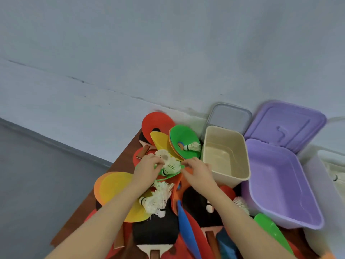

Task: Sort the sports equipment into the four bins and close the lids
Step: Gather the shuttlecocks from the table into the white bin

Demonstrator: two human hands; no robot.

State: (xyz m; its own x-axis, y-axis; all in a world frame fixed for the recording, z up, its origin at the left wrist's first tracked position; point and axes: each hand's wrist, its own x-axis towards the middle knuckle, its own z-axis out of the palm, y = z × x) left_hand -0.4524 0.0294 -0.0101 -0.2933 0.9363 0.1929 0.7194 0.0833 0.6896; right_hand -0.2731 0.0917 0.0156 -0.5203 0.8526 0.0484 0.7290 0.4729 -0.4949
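Observation:
A heap of sports gear covers the brown table: coloured disc cones, white shuttlecocks and black table tennis paddles. My left hand and my right hand pinch opposite edges of a green disc cone with a shuttlecock lying on it. Another shuttlecock rests on a green disc leaning behind. A cluster of shuttlecocks lies under my left forearm. The beige bin and the purple bin stand open and empty on the right.
A clear bin stands at the far right with something white in it. A grey lid and the purple lid lean on the wall behind the bins. A yellow-and-orange disc stack overhangs the table's left edge.

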